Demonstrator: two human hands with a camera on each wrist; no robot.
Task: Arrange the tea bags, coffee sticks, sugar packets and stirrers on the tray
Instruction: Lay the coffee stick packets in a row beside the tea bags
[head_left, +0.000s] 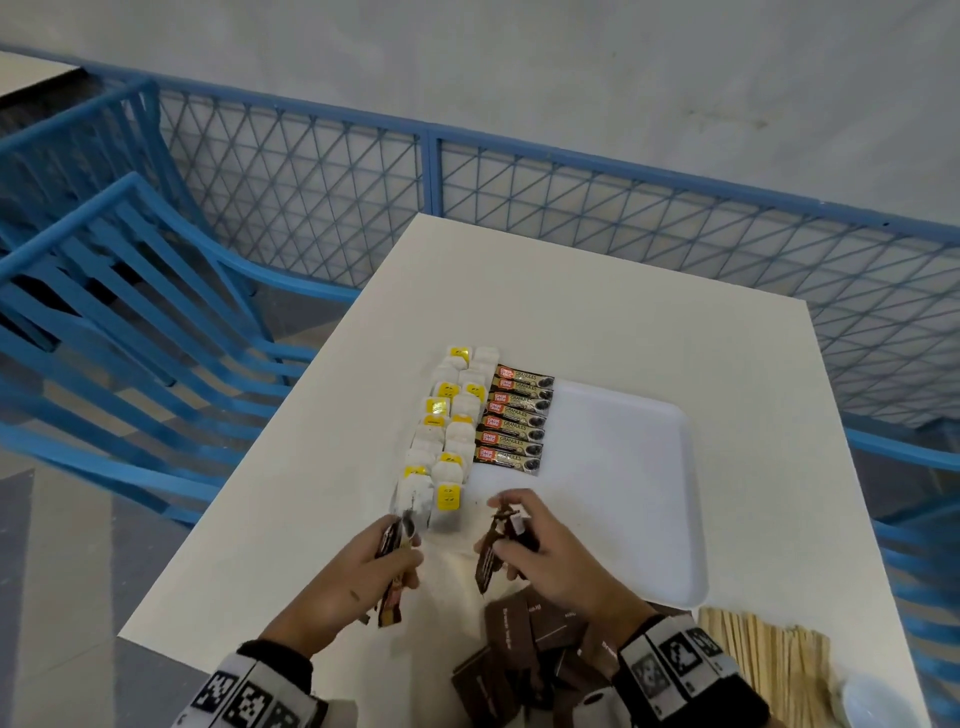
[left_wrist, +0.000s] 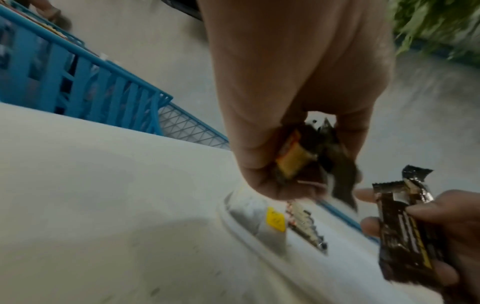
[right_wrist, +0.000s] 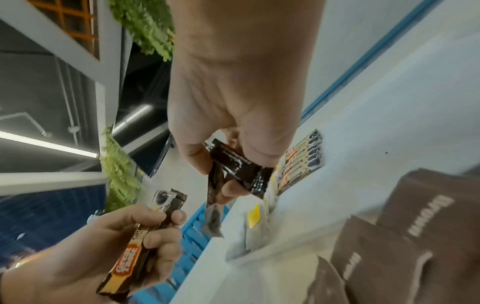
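Note:
A white tray (head_left: 623, 493) lies on the white table. Along its left side lie two columns of tea bags (head_left: 447, 415) with yellow tags, and beside them a row of several coffee sticks (head_left: 514, 415). My left hand (head_left: 405, 545) grips a few coffee sticks (left_wrist: 293, 158) at the tray's near left corner. Close to its right, my right hand (head_left: 504, 525) pinches a few more dark coffee sticks (right_wrist: 239, 166) above the tray's near edge. Brown sugar packets (head_left: 535, 654) are piled under my right wrist. Wooden stirrers (head_left: 763, 660) lie to the right of them.
A white cup (head_left: 872, 701) stands at the table's near right corner. The tray's right half (head_left: 639, 519) is bare. Blue chairs (head_left: 104, 291) stand left of the table, and a blue mesh fence (head_left: 571, 208) runs behind it.

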